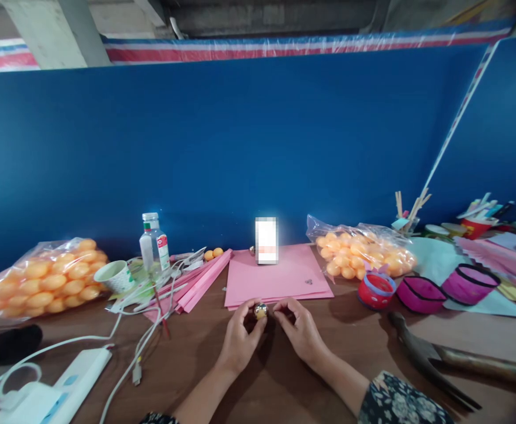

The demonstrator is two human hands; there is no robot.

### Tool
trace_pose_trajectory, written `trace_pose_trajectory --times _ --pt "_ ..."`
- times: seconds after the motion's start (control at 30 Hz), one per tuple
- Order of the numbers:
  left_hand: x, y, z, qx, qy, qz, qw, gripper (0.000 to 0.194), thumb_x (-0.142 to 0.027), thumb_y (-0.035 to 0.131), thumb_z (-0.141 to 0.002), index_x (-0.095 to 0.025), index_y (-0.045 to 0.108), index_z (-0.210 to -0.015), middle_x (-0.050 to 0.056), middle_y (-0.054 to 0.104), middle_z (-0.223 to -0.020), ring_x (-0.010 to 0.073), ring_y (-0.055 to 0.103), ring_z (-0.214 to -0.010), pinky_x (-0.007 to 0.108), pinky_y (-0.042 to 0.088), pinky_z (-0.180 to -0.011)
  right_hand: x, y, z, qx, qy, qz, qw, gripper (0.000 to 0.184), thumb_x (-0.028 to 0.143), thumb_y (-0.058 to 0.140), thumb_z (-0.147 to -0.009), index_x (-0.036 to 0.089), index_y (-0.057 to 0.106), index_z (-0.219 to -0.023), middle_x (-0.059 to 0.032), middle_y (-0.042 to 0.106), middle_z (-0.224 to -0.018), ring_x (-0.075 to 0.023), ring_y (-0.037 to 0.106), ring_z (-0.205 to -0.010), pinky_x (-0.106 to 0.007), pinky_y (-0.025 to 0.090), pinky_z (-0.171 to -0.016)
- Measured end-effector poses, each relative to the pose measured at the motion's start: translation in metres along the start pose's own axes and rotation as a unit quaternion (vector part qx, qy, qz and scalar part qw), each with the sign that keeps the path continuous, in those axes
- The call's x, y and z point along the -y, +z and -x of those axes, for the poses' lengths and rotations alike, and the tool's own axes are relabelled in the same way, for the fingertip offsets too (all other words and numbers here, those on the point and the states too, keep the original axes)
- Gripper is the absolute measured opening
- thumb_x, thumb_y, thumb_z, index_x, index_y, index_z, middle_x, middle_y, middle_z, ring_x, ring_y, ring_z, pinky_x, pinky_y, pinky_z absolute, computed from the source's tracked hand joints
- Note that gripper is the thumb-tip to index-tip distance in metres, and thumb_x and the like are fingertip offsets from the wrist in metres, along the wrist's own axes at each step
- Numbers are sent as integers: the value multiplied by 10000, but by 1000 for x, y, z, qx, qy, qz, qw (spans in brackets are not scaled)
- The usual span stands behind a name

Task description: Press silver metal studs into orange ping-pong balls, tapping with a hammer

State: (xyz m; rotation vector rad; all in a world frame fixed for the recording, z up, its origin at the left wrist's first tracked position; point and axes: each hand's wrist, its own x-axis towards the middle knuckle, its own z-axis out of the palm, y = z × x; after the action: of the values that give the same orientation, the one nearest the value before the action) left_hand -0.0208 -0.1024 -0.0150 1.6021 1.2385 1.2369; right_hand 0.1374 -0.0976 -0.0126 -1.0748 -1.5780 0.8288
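The left hand [244,335] grips a small shiny ball [261,310] between thumb and fingers, just above the near edge of the pink paper. The right hand [304,335] is close beside it, thumb and forefinger bent toward each other; whether they pinch something tiny cannot be told.

For fine work like this, the left hand would do best to hold the ball lightly but firmly, since a smooth round surface is likely to slip or turn under pressure. Keeping the right fingertips low and near would help small movements stay steady, and resting both wrists on the table [350,341] could cut any shake. The side being worked on should face the person, clear of the left thumb.

Beyond the hands lies the pink paper [275,274]. A hammer [473,361] lies to the right, with a red pot [375,297] and a purple bowl [419,297] behind it. Farther left are white cables [111,330] and a power strip [81,371]; a loose cable could snag a sleeve.
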Motion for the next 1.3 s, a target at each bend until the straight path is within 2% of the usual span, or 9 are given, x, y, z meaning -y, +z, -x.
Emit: trace_pose_trajectory --times 0.27,0.83,1.1,1.3 --pt "2 -2 0 -10 22 -36 999 385 -288 567 -746 -182 526 -1113 90 601 -1114 212 555 -1033 358 421 -916 0 1 0 -7 4 -10 1000 46 170 508 -780 182 552 -778 -10 583 -749 -138 538 -695 -230 424 -652" --pt "6 -2 0 -14 25 -25 999 441 -284 564 -752 -200 508 -1182 92 591 -1146 223 533 -1078 378 412 -939 3 1 1 -7 8 -18 1000 47 187 514 -776 182 560 -780 -18 601 -753 -146 554 -697 -243 438 -662" --pt "3 -2 0 -8 14 -30 999 437 -294 563 -756 -186 503 -1176 95 588 -1145 216 536 -1072 368 414 -935 4 1 1 -7 6 -17 1000 49 190 516 -774 179 563 -769 -13 599 -745 -142 551 -688 -240 438 -656" --pt "-2 0 0 -4 -17 11 1000 475 -299 578 -740 -181 469 -1186 85 608 -1099 199 590 -979 346 461 -868 5 1 1 -7 10 -18 1000 54 195 514 -775 184 567 -772 -15 604 -743 -143 550 -685 -242 441 -653"
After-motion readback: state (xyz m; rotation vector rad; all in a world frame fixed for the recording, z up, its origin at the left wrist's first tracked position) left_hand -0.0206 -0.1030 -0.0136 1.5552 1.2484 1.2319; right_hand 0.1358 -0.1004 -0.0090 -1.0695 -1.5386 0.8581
